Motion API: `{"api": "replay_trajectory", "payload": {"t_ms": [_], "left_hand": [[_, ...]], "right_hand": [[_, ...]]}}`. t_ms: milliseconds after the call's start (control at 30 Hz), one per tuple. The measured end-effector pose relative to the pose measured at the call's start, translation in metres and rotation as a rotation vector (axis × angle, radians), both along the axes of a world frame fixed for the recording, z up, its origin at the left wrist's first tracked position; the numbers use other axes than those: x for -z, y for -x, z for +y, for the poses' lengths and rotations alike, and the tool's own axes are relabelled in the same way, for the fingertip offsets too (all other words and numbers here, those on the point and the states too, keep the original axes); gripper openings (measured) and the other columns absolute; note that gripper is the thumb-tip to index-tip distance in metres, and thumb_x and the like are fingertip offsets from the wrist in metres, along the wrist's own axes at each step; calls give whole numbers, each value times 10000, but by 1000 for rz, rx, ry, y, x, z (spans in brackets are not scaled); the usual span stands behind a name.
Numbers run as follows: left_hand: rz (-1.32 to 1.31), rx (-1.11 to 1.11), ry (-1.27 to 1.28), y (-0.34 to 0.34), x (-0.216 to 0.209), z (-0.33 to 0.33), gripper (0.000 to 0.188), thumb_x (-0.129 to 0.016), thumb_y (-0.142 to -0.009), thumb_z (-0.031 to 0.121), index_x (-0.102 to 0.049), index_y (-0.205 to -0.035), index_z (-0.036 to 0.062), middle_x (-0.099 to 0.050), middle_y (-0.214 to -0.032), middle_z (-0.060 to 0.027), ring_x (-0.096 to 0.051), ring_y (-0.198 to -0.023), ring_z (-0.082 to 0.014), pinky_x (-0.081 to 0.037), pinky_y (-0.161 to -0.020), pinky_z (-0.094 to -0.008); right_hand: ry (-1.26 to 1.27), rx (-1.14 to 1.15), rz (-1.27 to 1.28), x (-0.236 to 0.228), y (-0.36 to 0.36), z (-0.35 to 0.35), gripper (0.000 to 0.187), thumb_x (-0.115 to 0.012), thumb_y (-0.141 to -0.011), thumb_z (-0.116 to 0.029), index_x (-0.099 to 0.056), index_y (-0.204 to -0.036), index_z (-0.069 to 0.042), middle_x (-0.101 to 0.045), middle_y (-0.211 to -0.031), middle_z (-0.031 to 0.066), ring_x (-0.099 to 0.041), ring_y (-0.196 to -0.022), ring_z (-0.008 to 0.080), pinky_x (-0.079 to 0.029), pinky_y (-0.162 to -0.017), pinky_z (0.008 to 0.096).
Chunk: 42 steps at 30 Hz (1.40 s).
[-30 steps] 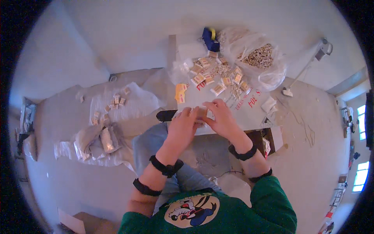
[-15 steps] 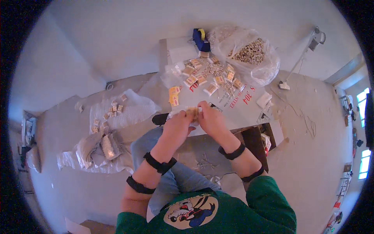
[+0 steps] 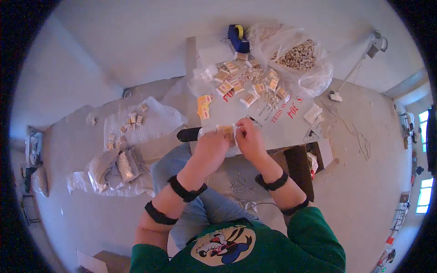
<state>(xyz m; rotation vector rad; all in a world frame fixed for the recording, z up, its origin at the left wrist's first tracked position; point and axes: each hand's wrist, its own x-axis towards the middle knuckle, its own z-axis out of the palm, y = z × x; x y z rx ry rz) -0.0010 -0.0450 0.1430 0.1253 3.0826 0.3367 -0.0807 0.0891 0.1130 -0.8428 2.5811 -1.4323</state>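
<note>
My left hand [image 3: 212, 148] is closed round a small clear plastic packet with a yellowish label [image 3: 224, 129], just past the near edge of the grey board. At the packet's right end, the fingers of my right hand [image 3: 249, 141] pinch its clear edge. Beyond my hands, several yellow printed cards [image 3: 204, 107] lie on the board. Several filled packets [image 3: 249, 98] are scattered farther back among loose small pale pieces [image 3: 271, 100]. Clear empty bags [image 3: 200, 83] lie to their left. My fingers partly cover the packet, so its contents do not show clearly.
A blue tape dispenser [image 3: 239, 40] stands at the back beside a large clear bag of small brown and white pieces [image 3: 300, 55]. To the left, bubble wrap [image 3: 157, 119] carries more packets. An open carton [image 3: 322, 154] sits under the board's right side.
My left hand has rolled over the packet, showing more of its back. My right fingers have moved to the packet's right edge, and the view has shifted slightly.
</note>
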Motion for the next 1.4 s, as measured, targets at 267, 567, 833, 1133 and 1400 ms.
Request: {"api": "replay_trajectory", "payload": {"t_ms": [267,567,833,1133,1400], "left_hand": [[264,-1,-52,-2,16,0,265,-631,-701,126,-602,-953,50,-486,-1211,-182,-486,-1104,-345,-459,-882,-421],[174,104,-120,-7,20,-4,466,-673,-691,154,-534,-1118,32,-433,-1312,-193,-406,-1220,-373,-392,-985,-441],[134,-73,-293,-2,27,-4,484,-708,-677,183,-536,-1105,35,-411,-1341,-186,-435,-1210,-350,-424,-963,-403],[165,-134,6,-2,34,16,378,-654,-722,178,-559,-1051,20,-500,-1193,-110,-512,-1072,-277,-490,-835,-382],[471,-145,-287,-23,2,-19,326,-660,-723,134,-572,-1017,26,-503,-1166,-136,-531,-1005,-270,-487,-759,-350]], "right_hand": [[-258,-75,-95,14,18,4,123,-568,-791,-72,-536,-901,-29,-585,-697,155,-595,-657,323,-449,-561,415],[-298,-34,81,8,12,-3,161,-515,-852,-180,-482,-838,-24,-593,-744,216,-586,-677,408,-460,-585,502],[-162,-49,54,-6,3,-2,88,-538,-856,-106,-501,-856,-25,-570,-711,196,-569,-646,375,-441,-556,412],[-116,-110,-74,-14,2,-3,101,-533,-858,-101,-478,-833,-20,-551,-672,176,-558,-607,350,-430,-521,402],[-132,-140,-195,31,125,-32,177,-573,-863,-214,-568,-925,-49,-628,-767,134,-612,-702,318,-492,-609,395]]}}
